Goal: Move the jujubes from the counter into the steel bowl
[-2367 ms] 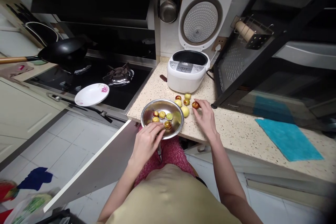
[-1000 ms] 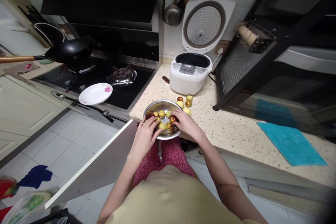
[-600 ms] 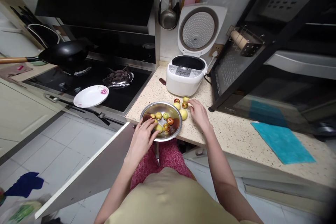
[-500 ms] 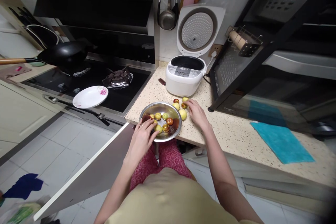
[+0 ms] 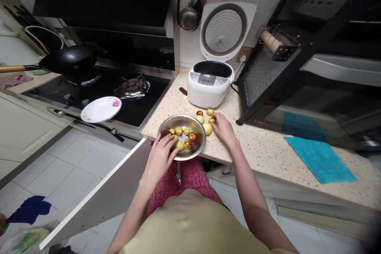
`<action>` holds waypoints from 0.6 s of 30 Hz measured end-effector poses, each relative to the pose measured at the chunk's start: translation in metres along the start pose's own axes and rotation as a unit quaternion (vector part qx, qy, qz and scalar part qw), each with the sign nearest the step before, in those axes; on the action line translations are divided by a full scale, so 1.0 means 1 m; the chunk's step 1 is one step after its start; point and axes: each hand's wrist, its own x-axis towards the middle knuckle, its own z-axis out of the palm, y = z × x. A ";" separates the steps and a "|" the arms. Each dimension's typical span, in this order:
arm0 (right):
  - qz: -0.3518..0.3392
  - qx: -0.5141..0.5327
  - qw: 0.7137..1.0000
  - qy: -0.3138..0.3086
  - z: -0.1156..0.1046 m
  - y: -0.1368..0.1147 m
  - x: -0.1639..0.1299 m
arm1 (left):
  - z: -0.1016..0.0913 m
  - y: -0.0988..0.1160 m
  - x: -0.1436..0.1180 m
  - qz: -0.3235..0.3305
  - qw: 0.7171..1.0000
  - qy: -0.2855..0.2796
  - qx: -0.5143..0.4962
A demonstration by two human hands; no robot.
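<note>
A steel bowl (image 5: 197, 151) sits at the counter's front edge with several yellow-green and reddish-brown jujubes (image 5: 187, 143) inside. My left hand (image 5: 162, 149) lies over its left rim, fingers stretched apart above the fruit, the thumb beside a yellow jujube (image 5: 179, 145). Right of the bowl, my right hand (image 5: 224, 128) pinches a yellowish-brown jujube (image 5: 212, 120) between thumb and fingers, low over the counter. Around it lie a red jujube (image 5: 199, 113) and a few pale yellow ones (image 5: 207, 128). My left palm's underside is hidden.
Behind the fruit stands a white rice cooker (image 5: 207, 92), lid raised. A flowered plate (image 5: 99, 110) rests at the stove's front edge, and a black wok (image 5: 70, 58) sits on the far burner. A cabinet door (image 5: 101, 194) stands open. A turquoise cloth (image 5: 320, 160) lies right.
My right hand has shifted slightly right, and the jujube at its fingertips has moved with it and turned. My left hand keeps its place over the bowl. The view has shifted a little.
</note>
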 end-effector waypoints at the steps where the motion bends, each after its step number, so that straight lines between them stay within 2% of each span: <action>1: -0.001 -0.008 1.000 -0.005 0.000 0.001 0.000 | 0.000 0.000 0.000 0.000 1.000 0.000 -0.002; 6: 0.017 -0.021 0.999 -0.035 -0.001 0.002 -0.003 | -0.003 -0.003 -0.001 -0.011 1.000 -0.002 -0.005; 9: 0.018 -0.006 1.000 0.008 -0.009 -0.008 -0.005 | -0.004 -0.005 -0.002 -0.017 1.000 -0.002 -0.004; 11: 0.006 0.020 0.999 0.042 -0.015 -0.023 -0.008 | -0.004 -0.006 -0.002 -0.019 1.000 -0.002 -0.006; 13: -0.018 0.062 0.997 0.051 -0.020 -0.042 -0.012 | -0.004 -0.006 -0.002 -0.018 1.000 -0.003 -0.008; 15: -0.051 0.106 0.993 0.020 -0.021 -0.063 -0.015 | -0.004 -0.006 -0.002 -0.017 1.000 -0.002 -0.010; 18: -0.092 0.138 0.984 -0.062 -0.014 -0.091 -0.020 | -0.003 -0.005 -0.002 -0.016 1.000 0.001 -0.011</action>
